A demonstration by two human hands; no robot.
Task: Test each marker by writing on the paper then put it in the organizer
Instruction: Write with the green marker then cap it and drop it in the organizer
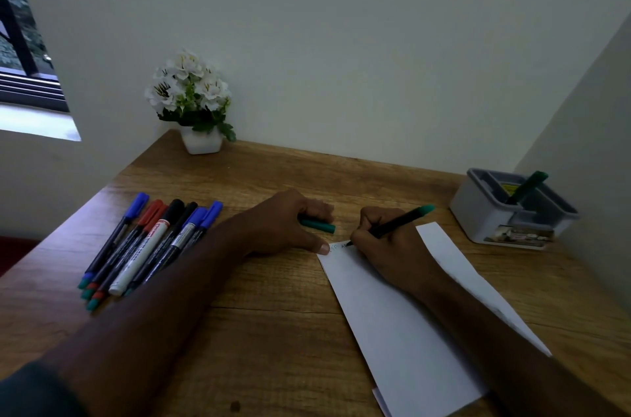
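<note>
My right hand (386, 239) grips a black marker with a green end (399, 221), its tip touching the top left corner of the white paper (403, 331), where small marks show. My left hand (283, 225) rests on the desk, its thumb pressing the paper's corner and its fingers curled over the green cap (319, 226). A bunch of several markers (150, 245) with blue, red and black caps lies at the left, partly hidden by my left forearm. The grey organizer (485, 211) stands at the right with one green marker (527, 187) upright inside.
A white pot of white flowers (196, 102) stands at the desk's back left corner. Walls close the desk (273, 314) at the back and right. A window is at the far left.
</note>
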